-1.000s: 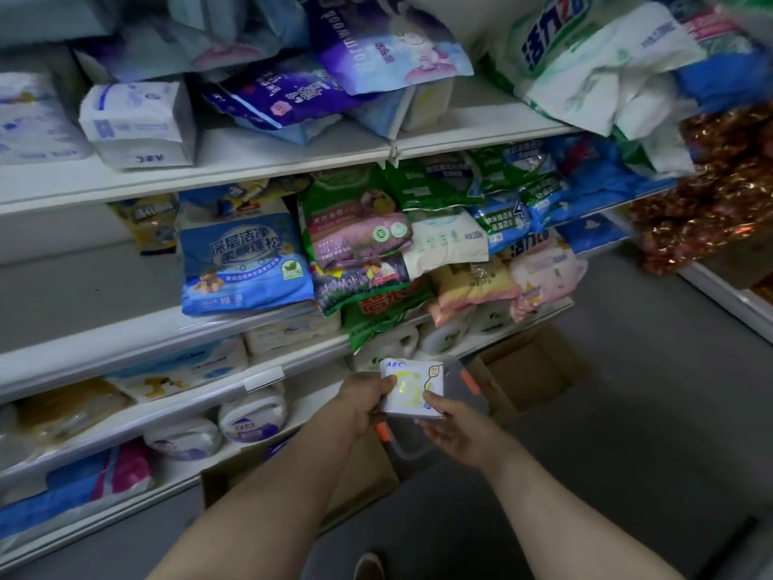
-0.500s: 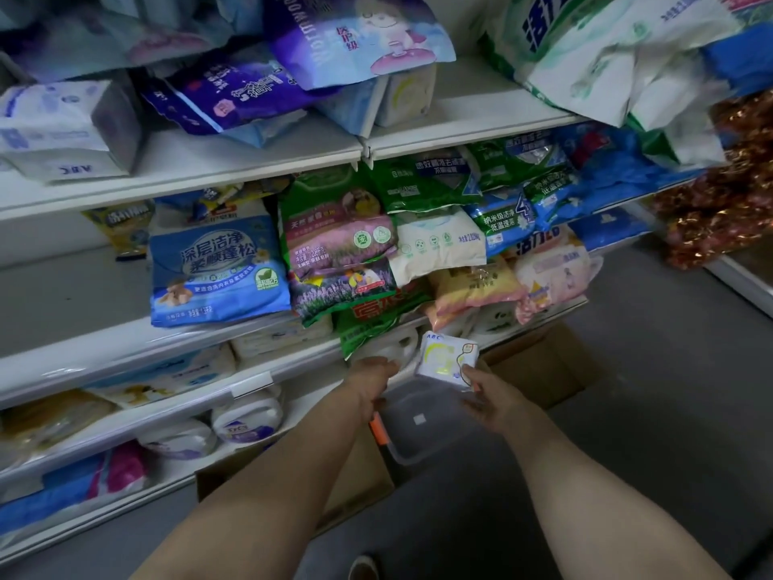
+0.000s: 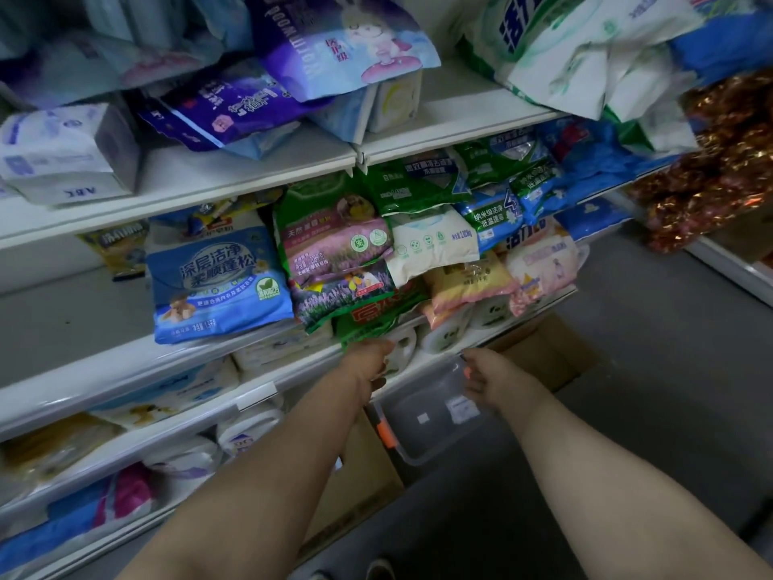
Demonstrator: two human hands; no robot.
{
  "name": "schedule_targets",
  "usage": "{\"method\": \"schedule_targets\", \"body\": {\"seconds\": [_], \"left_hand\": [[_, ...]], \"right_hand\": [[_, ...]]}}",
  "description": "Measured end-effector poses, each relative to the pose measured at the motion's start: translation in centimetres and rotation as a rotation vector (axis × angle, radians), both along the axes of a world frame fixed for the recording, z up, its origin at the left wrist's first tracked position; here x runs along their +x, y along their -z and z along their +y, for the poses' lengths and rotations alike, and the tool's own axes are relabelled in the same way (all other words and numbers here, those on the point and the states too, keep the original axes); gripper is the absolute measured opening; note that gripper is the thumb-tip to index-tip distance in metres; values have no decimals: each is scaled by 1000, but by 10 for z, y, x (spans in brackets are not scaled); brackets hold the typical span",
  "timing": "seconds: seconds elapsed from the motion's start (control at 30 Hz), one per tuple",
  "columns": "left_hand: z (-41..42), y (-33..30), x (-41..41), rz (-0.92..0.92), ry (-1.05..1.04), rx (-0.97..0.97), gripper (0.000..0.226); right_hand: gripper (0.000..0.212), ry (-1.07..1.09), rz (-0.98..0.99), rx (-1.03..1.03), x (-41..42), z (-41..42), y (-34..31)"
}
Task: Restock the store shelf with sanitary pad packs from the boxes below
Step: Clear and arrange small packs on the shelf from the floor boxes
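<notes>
Head view looks down a crowded store shelf unit, both bare forearms reaching forward. The left hand (image 3: 370,362) sits at the lip of a lower shelf (image 3: 267,380), just under the green detergent bag (image 3: 368,324) that hangs over the edge, its fingers curled toward the white rolls (image 3: 443,334) behind; something pale shows at its fingertips, but I cannot tell whether it holds a sanitary pad pack or only touches the rolls. The right hand (image 3: 491,376) hovers over the clear plastic bin (image 3: 435,416) with orange latches, fingers loosely bent and holding nothing visible. No pad pack is plainly visible in either hand. A white ABC pad pack (image 3: 69,154) lies on the upper shelf at left, with purple pad packs (image 3: 221,115) beside it. An open cardboard box (image 3: 552,353) stands on the floor past the right hand, its contents hidden.

The risks, as I judge them: the detergent bags are stacked loose and overhang the shelf edge, so a knock from the left wrist could slide the green bag down onto the bin. If a pack is being pushed among the rolls, it lands with the wrong goods and may get lost behind them. The dim light makes misreading labels likely.
</notes>
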State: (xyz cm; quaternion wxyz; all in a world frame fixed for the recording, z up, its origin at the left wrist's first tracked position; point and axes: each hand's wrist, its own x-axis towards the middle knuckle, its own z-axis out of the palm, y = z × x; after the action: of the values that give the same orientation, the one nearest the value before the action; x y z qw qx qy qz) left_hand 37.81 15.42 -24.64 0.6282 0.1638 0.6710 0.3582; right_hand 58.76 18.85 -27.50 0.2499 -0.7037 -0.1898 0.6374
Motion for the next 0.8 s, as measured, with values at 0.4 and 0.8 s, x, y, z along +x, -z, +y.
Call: {"method": "schedule_targets", "body": {"seconds": [0.4, 0.8], "left_hand": [[28, -99, -57, 13, -31, 293, 27], [52, -198, -113, -87, -213, 577, 26]], "right_hand": [[18, -40, 99, 270, -92, 28, -147], [19, -48, 254, 524, -150, 77, -266]]}}
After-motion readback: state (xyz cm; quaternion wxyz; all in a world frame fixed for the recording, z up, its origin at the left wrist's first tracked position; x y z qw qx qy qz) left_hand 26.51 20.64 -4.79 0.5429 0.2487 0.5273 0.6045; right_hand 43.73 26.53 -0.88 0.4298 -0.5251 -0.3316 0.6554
